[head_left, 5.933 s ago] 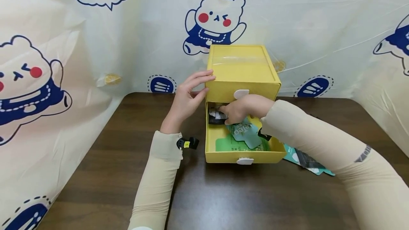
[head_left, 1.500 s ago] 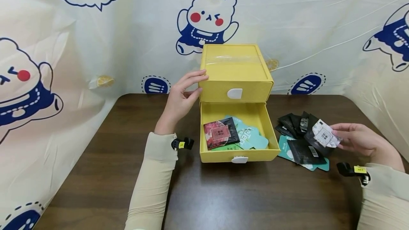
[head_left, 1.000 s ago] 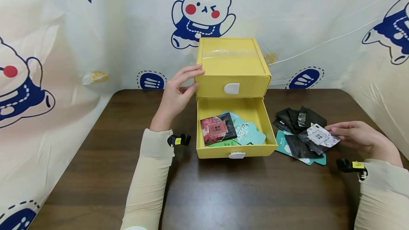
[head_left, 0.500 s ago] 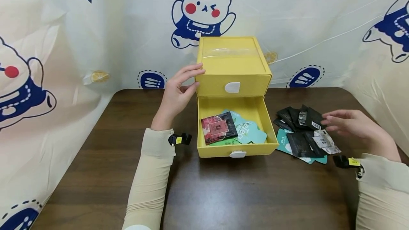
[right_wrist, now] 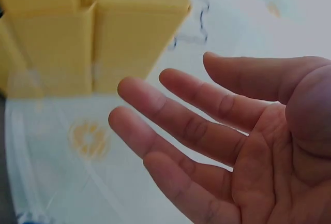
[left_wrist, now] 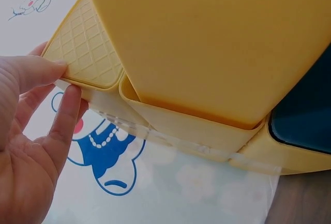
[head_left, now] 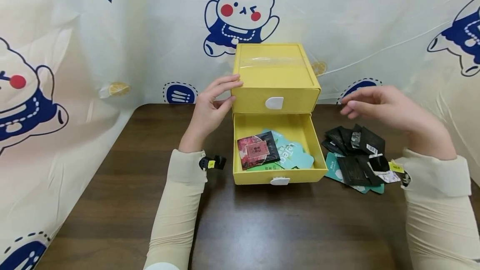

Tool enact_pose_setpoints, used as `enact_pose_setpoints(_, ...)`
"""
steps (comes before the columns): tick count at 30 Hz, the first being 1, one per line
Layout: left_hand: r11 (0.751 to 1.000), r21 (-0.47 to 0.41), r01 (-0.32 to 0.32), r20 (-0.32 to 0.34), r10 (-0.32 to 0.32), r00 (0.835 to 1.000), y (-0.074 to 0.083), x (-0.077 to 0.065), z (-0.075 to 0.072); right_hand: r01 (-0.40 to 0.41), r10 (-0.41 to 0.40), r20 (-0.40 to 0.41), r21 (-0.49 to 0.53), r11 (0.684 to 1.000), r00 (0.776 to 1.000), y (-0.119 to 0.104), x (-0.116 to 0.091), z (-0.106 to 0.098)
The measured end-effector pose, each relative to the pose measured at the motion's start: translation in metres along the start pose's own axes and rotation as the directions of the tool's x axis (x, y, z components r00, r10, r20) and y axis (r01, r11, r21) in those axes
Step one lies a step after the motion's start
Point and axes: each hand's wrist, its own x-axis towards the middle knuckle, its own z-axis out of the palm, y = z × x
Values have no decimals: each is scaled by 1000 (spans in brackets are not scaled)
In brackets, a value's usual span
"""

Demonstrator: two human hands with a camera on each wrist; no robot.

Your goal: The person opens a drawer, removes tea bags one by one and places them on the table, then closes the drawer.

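Note:
A yellow two-drawer box [head_left: 275,99] stands on the table with its lower drawer [head_left: 300,126] pulled out. My left hand [head_left: 210,109] rests its extended fingers and thumb against the upper left corner; the left wrist view shows the fingertips at the edge of a waffle-patterned panel [left_wrist: 85,43]. In the drawer lie a red and black sachet [head_left: 258,150], a light teal packet [head_left: 290,153] and a green packet [head_left: 266,166]. My right hand [head_left: 390,105] is in the air right of the box, fingers loosely bent and holding nothing, as the right wrist view [right_wrist: 207,136] confirms.
Several black sachets [head_left: 350,170] and a teal card [head_left: 333,168] lie in a pile on the dark wooden table [head_left: 285,228], right of the drawer. Part of a white and black sachet [head_left: 390,177] shows under my right wrist camera. A printed curtain [head_left: 168,32] hangs behind.
My right hand went from inside the drawer to the pile, let go of a white and black sachet there, then rose left toward the box. My left hand stayed at the box corner.

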Motion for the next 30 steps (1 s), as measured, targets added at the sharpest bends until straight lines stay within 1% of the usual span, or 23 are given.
enact_pose_setpoints(3, 1000, 5, -2, 5, 1, 1000, -1, 0, -1, 34, -33, 35, -10, 999, 999, -25, 11, 1)
enact_pose_setpoints(5, 1000, 3, -3, 7, 3, 1000, -2, 0, -1, 31, -30, 61, -19, 999, 998, -41, 19, 3)
enact_pose_setpoints(7, 1000, 0, -7, 7, 7, 1000, -2, 0, -2, 44, -42, 85, -18, 999, 995, -54, 28, 7)
enact_pose_setpoints(11, 1000, 0, -13, 9, 13, 1000, -2, 0, -1, 94, -96, 130, 20, 995, 987, -74, 42, 20)
enact_pose_setpoints(14, 1000, 16, -11, 10, 11, 1000, -1, 0, -2, 139, -141, 185, 27, 990, 973, -85, 49, 31)
enact_pose_setpoints(16, 1000, 24, -6, 8, 6, 1000, -1, 0, -2, 176, -173, 245, 12, 984, 954, -92, 55, 40)
enact_pose_setpoints(18, 1000, 27, -7, 6, 6, 1000, -1, -1, -1, 221, -205, 312, -18, 975, 928, -99, 63, 48)
enact_pose_setpoints(21, 1000, 19, -5, 7, 5, 1000, -1, -1, -1, 308, -243, 422, -92, 947, 873, -110, 76, 61)
enact_pose_setpoints(23, 1000, 14, -5, 11, 5, 1000, -2, -2, -1, 350, -245, 482, -141, 926, 841, -118, 83, 69)
enact_pose_setpoints(25, 1000, 10, -1, 13, 1, 1000, -2, -2, -1, 376, -234, 535, -171, 911, 812, -126, 89, 76)
enact_pose_setpoints(28, 1000, 10, -3, 15, 3, 1000, -2, -2, -2, 348, -169, 583, -208, 914, 795, -135, 93, 87)
enact_pose_setpoints(30, 1000, 12, -8, 14, 7, 1000, -2, -1, -2, 342, -134, 604, -244, 908, 786, -140, 96, 94)
